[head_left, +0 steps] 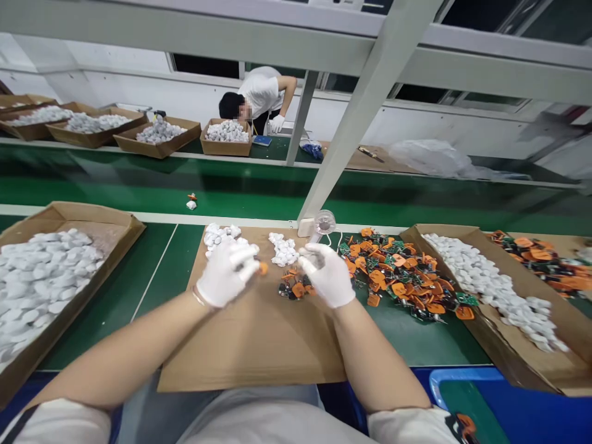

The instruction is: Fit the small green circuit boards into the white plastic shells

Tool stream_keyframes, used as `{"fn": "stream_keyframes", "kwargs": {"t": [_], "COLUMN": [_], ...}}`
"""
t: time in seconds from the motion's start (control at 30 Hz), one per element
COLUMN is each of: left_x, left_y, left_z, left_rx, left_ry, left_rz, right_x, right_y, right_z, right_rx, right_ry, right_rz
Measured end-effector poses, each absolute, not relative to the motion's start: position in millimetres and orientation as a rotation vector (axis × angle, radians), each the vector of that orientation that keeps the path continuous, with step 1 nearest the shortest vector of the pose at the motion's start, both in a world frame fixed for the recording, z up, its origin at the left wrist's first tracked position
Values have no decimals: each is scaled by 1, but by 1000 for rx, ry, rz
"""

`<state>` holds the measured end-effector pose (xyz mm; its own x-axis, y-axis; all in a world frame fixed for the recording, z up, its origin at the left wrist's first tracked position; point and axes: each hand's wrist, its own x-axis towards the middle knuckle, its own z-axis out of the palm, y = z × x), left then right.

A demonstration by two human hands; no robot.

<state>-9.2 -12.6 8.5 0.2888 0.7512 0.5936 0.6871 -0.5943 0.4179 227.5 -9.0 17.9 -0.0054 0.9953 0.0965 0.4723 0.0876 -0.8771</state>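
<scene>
My left hand (226,276), in a white glove, is closed over the cardboard sheet (250,345), with a small orange part (263,268) at its fingertips. Facing it, my gloved right hand (329,277) has thumb and fingers curled in a pinch; what sits between them is too small to make out. Between the hands lies a little cluster of orange and black parts (296,286). Small white pieces form one pile (283,249) just beyond this cluster and another pile (221,234) behind my left hand.
A large heap of orange parts with green boards (398,274) lies right of the cardboard. Boxes of white pieces stand left (111,243) and right (522,364). A small clear fan (324,223) stands by a slanted post (351,123). Across the belt, a person (263,92) bends over.
</scene>
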Motion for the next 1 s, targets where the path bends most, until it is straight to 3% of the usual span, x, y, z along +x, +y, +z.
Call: {"fn": "stream_keyframes", "kwargs": {"t": [0.13, 0.3, 0.5, 0.77, 1.0], "left_x": [-37, -56, -68, -71, -55], "left_y": [75, 155, 189, 144, 49], "left_z": [21, 23, 23, 23, -18], "left_rx": [1895, 1707, 1600, 1817, 2004], "left_ry": [2000, 2224, 2292, 2231, 2097], "left_rz": [894, 680, 447, 694, 1039], "right_x": [250, 247, 247, 251, 245], "right_y": [24, 33, 36, 32, 37], "right_z": [22, 18, 15, 16, 9], "right_rx": [-2178, -2370, -2376, -2354, -2364], "right_ry": [-2042, -1990, -1945, -1997, -1958], "right_rz": [379, 355, 428, 524, 518]}}
